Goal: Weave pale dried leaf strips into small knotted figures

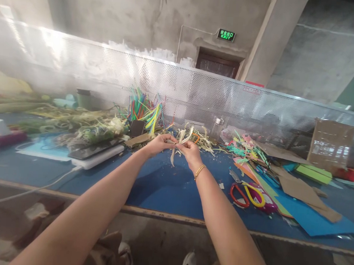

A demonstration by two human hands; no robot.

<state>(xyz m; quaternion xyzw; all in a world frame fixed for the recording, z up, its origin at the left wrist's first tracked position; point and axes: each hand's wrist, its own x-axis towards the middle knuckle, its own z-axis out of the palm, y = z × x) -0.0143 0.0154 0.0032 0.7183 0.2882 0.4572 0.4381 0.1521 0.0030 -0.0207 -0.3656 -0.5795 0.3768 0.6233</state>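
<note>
left hand (pixel 159 142): curled shut, pinching one end of the pale strips (pixel 181 137).
right hand (pixel 191 151): closed too, pinching the same strips just beside the left hand; bracelet (pixel 199 171) on the wrist.
strips: held in the air between both hands, over the far part of the blue desk (pixel 167 188); one loose tail hanging down, other ends sticking up; fold or knot too small to tell.
around: scrap pile (pixel 205 141) just behind the hands, straws (pixel 145 108) further back on the left, scissors (pixel 247 194) lying to the right, well apart from the hands.
grip: probably best with both pinches kept close together, so the thin strips bend at the chosen spot and do not twist.
force: likely a gentle, even pull; dry-looking material, apt to split or tear if yanked.
risk: hanging tail could snag in the scrap pile; safer held clear above the desk.
sight: worth keeping the pinch point turned toward the eyes, not hidden behind the knuckles.
</note>
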